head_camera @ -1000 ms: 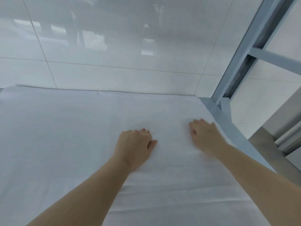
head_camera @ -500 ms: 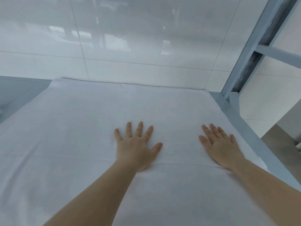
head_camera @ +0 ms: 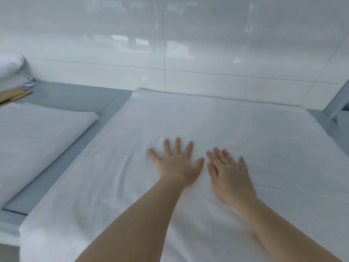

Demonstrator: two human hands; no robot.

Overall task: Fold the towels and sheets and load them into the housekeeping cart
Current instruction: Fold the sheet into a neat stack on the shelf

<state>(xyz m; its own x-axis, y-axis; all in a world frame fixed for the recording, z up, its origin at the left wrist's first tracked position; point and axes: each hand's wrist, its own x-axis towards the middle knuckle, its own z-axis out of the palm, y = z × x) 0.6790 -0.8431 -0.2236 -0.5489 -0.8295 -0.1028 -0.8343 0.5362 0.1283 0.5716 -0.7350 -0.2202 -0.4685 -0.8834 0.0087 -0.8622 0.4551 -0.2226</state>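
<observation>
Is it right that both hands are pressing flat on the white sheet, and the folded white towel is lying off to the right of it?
Not quite. The left hand and right hand do press flat on the white sheet, but the head view shows the folded white towel lying to its left, not its right.

1. The single head view looks forward and down from above the near edge of the white sheet point(head_camera: 226, 129).
2. It faces the tiled wall point(head_camera: 170, 53) behind the sheet.
3. It sits close: both forearms reach in from the bottom edge.
</observation>
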